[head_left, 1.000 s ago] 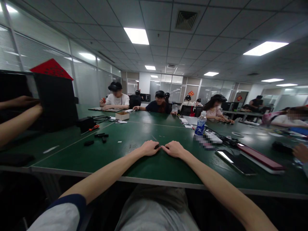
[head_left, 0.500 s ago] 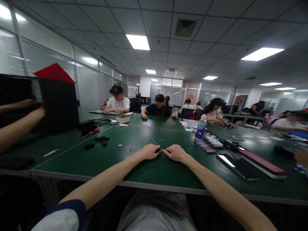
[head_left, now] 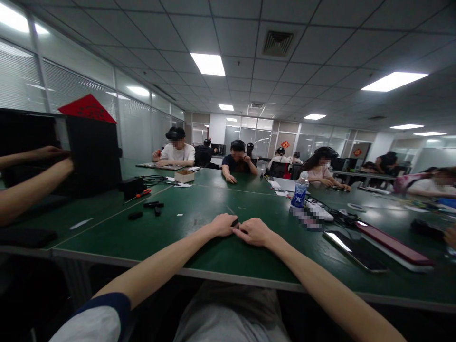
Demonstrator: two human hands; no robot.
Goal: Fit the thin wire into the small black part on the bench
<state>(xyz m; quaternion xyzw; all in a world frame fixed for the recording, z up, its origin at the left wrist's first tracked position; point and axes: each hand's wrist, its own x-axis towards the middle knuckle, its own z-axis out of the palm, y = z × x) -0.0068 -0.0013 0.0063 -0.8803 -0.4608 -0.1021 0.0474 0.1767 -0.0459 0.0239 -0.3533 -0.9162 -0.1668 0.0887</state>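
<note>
My left hand (head_left: 223, 225) rests low over the green table with its fingers curled round a small black piece (head_left: 235, 223), one dark end of which shows by the thumb. Close against it, my right hand (head_left: 255, 232) is closed, its thumb and fingertips meeting at the near end of that piece. What the right fingers pinch is too small and too covered to name. To the left, several small black pieces (head_left: 154, 204) lie on the table.
An orange-handled screwdriver (head_left: 143, 193) lies by a black block (head_left: 131, 189) with cables. Farther back stands a small open box (head_left: 184, 177). A bottle (head_left: 299, 191), a phone (head_left: 354, 251) and a dark red slab (head_left: 394, 243) are at the right. Co-workers sit around the table.
My right hand has come in against the left and its fingers have drawn together. The view has shifted slightly. Across the table, a co-worker has raised one hand to the head.
</note>
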